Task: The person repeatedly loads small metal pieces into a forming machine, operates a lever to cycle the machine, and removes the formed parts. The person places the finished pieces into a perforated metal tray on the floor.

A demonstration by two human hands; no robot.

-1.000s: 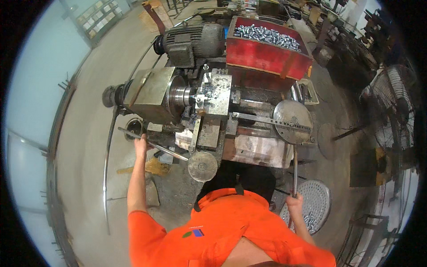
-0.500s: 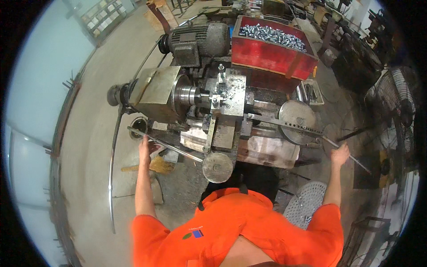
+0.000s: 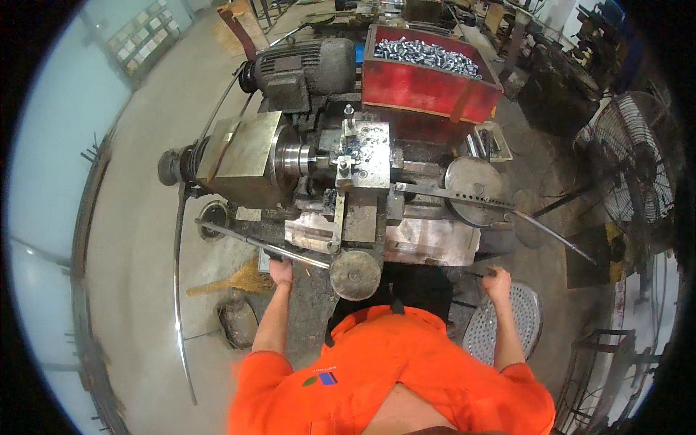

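Just below the long metal lever [image 3: 254, 242] at the left of the small lathe, my left hand [image 3: 280, 272] is closed, with something dark at its fingertips that I cannot make out. My right hand [image 3: 497, 283] is closed above a perforated metal seat [image 3: 523, 319]; a thin dark piece shows beside its fingers, its kind unclear. It is apart from the right-hand bar [image 3: 554, 237], which joins a flat arm with a row of holes [image 3: 457, 194]. Between my hands, the tool block [image 3: 373, 152] faces the round chuck [image 3: 293, 158]. A round metal disc [image 3: 355, 275] sits in front.
A red box [image 3: 428, 90] full of small shiny metal parts stands behind the lathe, beside an electric motor [image 3: 308, 69]. On the right is a caged fan [image 3: 631, 159]. A straw broom [image 3: 235, 280] and a round pot [image 3: 214, 217] are on the floor at left.
Both hands have come off the long levers and moved inward and nearer to my body. The view has shifted slightly, so the machine sits a little further left.
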